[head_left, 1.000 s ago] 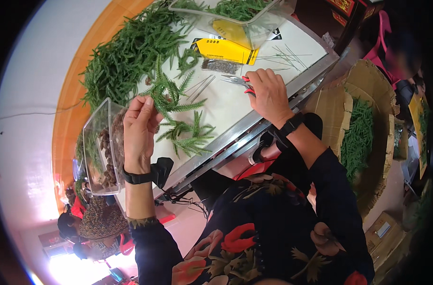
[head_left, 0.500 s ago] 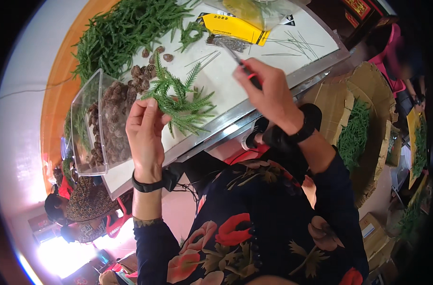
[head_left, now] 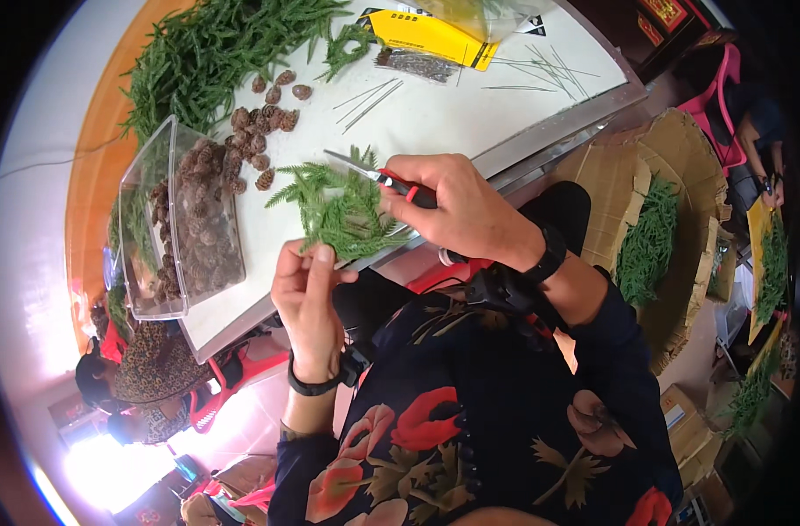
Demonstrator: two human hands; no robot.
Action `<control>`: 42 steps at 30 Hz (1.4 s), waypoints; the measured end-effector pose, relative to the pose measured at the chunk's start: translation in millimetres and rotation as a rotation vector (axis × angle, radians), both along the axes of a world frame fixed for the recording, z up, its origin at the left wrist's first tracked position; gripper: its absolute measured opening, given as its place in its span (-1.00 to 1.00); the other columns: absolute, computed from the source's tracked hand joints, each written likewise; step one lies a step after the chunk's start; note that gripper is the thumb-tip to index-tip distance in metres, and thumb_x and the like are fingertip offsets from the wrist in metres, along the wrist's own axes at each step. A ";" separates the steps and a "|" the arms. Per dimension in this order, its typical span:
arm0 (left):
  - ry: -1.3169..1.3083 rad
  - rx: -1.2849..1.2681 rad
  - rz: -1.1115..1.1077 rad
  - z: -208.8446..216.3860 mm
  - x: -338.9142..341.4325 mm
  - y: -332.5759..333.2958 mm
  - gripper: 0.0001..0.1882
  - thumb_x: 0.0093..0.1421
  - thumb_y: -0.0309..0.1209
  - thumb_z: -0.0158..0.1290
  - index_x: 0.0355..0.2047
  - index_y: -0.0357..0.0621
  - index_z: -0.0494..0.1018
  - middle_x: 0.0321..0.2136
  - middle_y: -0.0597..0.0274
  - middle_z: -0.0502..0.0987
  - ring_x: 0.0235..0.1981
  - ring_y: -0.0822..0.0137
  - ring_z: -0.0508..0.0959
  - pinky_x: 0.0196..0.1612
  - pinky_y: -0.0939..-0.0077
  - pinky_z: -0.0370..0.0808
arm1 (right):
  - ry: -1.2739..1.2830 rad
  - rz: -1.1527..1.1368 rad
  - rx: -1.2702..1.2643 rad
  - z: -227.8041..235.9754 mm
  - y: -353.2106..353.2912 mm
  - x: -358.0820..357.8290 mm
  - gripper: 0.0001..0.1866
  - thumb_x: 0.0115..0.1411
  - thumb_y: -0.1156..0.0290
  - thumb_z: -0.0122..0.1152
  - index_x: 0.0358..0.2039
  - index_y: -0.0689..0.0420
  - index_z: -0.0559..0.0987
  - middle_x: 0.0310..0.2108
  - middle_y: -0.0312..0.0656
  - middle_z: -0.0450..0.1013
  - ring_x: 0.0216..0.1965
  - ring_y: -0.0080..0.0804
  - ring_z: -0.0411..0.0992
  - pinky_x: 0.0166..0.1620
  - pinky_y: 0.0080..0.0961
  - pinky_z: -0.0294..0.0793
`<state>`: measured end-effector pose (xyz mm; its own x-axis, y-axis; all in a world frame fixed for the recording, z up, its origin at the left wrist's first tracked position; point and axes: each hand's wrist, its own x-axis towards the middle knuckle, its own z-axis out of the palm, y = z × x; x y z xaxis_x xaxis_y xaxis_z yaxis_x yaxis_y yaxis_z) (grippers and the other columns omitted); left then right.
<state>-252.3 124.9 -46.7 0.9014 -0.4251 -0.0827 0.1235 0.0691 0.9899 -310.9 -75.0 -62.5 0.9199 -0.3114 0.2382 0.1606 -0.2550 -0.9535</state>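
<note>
Our left hand pinches the lower edge of a green conifer sprig by the tabletop's near edge; our right hand is curled around red-and-black pliers, their tips over the sprig. Beyond, we see pine cones in and beside a clear plastic bin, then thin wires, a yellow card and heaped greenery

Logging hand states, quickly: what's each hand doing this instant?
Left hand: closed, pinching the green sprigs at their near edge between thumb and fingers.
Right hand: closed, holding the pliers by their red-and-black handles.
</note>
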 end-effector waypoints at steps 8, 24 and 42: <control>-0.101 0.117 0.059 -2.3 6.5 9.5 -0.91 0.29 -0.47 0.04 -0.31 -0.24 0.41 -0.47 0.21 0.55 -0.44 0.40 0.60 -0.42 0.68 0.40 | 0.045 0.143 -0.054 3.4 1.3 41.6 -0.81 0.13 0.43 0.25 -0.36 0.32 0.53 -0.63 -0.15 0.39 -0.58 -0.53 0.25 -0.45 -0.55 0.31; -0.107 0.160 0.016 -23.4 30.8 5.2 -0.88 0.27 -0.46 0.06 -0.42 -0.20 0.43 -0.58 0.31 0.53 -0.55 0.56 0.50 -0.46 0.76 0.30 | 0.030 0.009 -0.318 -9.4 8.2 74.4 -0.77 0.08 0.38 0.30 -0.37 0.30 0.55 -0.62 -0.23 0.43 -0.55 -0.61 0.33 -0.43 -0.56 0.35; -0.138 0.095 -0.072 8.3 12.5 -43.6 -0.81 0.22 -0.56 0.08 -0.15 -0.24 0.47 -0.45 0.37 0.55 -0.54 0.72 0.36 -0.53 0.80 0.21 | -0.185 0.100 -0.250 19.7 -14.0 25.5 -0.84 0.15 0.45 0.26 -0.41 0.27 0.48 -0.64 -0.21 0.28 -0.57 -0.56 0.15 -0.48 -0.55 0.22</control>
